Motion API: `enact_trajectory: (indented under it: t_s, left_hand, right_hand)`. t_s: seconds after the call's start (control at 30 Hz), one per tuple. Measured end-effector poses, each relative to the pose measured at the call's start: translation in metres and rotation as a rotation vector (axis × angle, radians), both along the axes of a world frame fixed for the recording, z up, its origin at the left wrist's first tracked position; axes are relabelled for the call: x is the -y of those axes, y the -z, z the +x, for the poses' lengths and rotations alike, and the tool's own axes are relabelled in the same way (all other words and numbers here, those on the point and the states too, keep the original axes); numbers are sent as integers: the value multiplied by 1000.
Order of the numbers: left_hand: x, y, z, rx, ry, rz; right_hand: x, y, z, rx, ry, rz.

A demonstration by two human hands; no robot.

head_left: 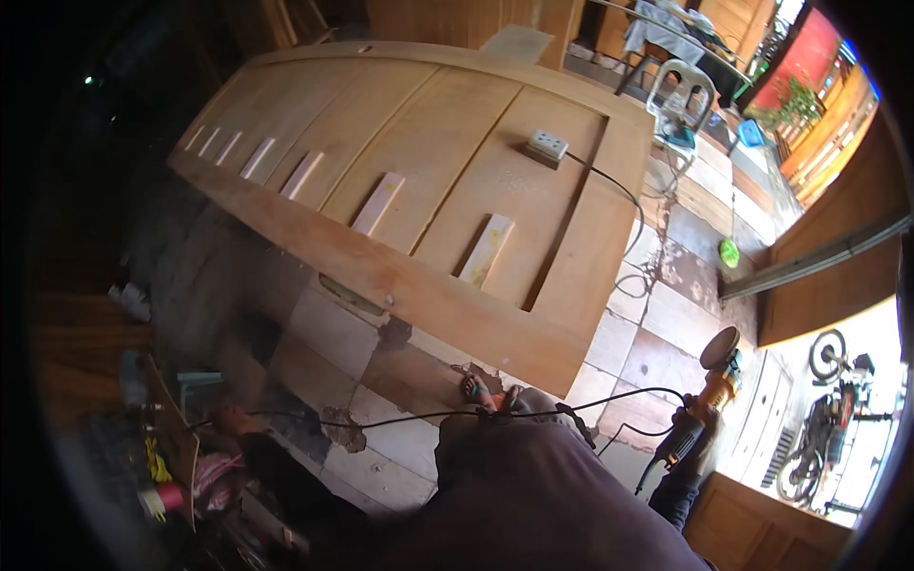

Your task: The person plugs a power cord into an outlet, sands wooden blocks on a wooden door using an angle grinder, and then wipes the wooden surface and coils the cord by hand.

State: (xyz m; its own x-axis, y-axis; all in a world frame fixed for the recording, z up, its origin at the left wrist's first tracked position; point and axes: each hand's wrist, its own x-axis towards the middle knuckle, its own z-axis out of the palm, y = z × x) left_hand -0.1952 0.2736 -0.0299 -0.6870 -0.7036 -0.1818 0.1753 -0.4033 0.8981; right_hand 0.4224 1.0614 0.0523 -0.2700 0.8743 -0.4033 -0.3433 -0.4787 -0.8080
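Observation:
My right hand (700, 423) grips a yellow and black angle grinder (716, 388) with a round disc (720, 348) at its upper end, held out to my right. A black cable (457, 413) runs from near the grinder across my lap to the left. My left hand (231, 420) reaches low on the left, where the cable passes at the fingers; shadow and blur hide whether they close on it. Close to that hand are an upright thin board (173, 443) and a greenish object (199, 379). Ahead lies a large wooden panelled door (400, 276) with several small wood strips (379, 203) on it.
A white power outlet box (548, 145) sits on the door, its dark cord (624, 190) trailing to the tiled floor (409, 457). A plastic chair (682, 95) stands at the back right. Wooden panels (828, 276) and a motorcycle (814, 428) are on the right. Yellow and pink items (164, 499) clutter the lower left.

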Motion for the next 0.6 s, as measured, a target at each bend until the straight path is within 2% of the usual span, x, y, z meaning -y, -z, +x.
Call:
enact_trajectory:
  t_s: [0.07,0.13,0.17,0.23,0.27,0.37,0.43,0.5,0.6]
  left_hand:
    - [-13,-35,-28,36,-15,-233]
    - [-52,-68,-43,3,36,-399]
    - [-89,-97,-39,-33,61,-541]
    - [-212,-190,-6,3,207,-527]
    - [-241,-214,-7,-24,246,-558]
    - [-285,-267,-34,-34,329,-540]
    - [-343,-311,-36,-150,455,-751]
    - [-398,-340,-43,-90,532,-846]
    - [-481,-353,-54,-7,789,-1089]
  right_hand:
    - [3,12,12,-33,33,-30]
    - [9,6,9,69,87,-46]
    - [12,1,6,122,107,-57]
    - [18,-5,-1,214,139,-84]
    - [15,-5,-1,251,151,-96]
    - [-22,51,36,76,141,-141]
    - [-46,61,47,65,119,-107]
    - [-67,72,52,64,124,-101]
    - [-97,89,71,94,137,-121]
